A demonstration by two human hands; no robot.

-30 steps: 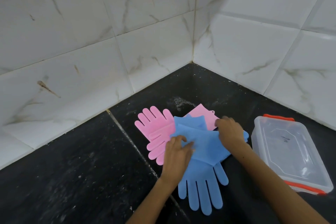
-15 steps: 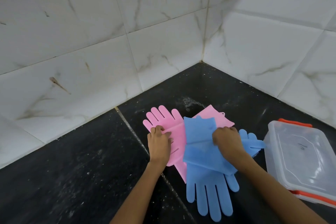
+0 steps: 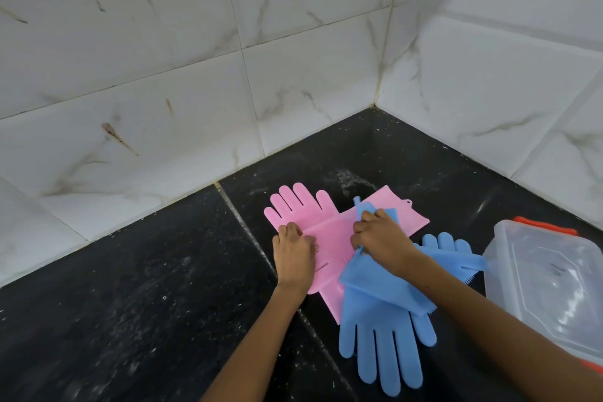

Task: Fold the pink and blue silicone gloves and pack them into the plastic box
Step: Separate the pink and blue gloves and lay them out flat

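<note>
right hand (image 3: 378,237) shifted left, gripping blue glove (image 3: 375,281) | left hand (image 3: 293,254) gripping pink glove (image 3: 326,225)

Even, soft indoor light w/ no hard shadows; the white wall tiles (image 3: 293,42) look bright but not blown out. Below them the black counter (image 3: 130,320) stays dim, w/ faint sheen near the tiled corner. Grout lines bow toward the frame edges (wide-angle lens). Slight motion blur overall; the plastic box (image 3: 548,287), right of the tiles, shows pale glare on its lid.
</note>
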